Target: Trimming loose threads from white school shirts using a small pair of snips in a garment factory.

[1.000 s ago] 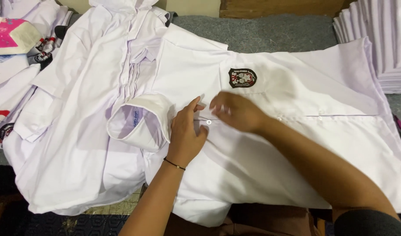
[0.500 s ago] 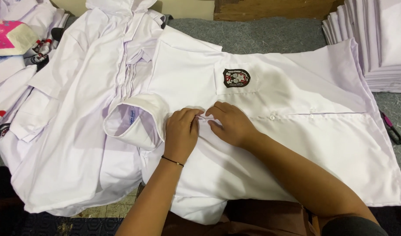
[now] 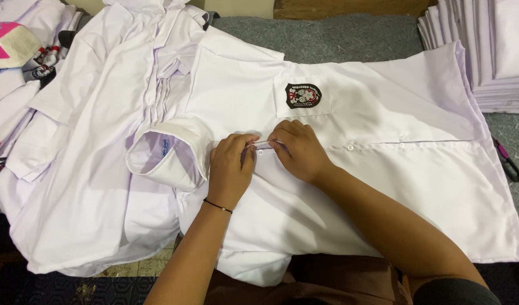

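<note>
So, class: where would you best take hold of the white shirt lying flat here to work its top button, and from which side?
Pinch the button placket just below the collar, where the left hand and right hand meet on the white shirt. Come from the near edge: it lies flat, collar leftward.

A grey-covered table (image 3: 350,39) carries a spread white shirt (image 3: 384,186), heaped shirts (image 3: 84,169) at left, folded stack (image 3: 491,51) upper right.

A plain white shirt (image 3: 384,186) is pinched at its placket between both hands; a black, red and white badge (image 3: 303,95) is seen just above the grip, grey felt table covering (image 3: 350,39) beyond, a thin black bracelet (image 3: 217,205) below.
</note>
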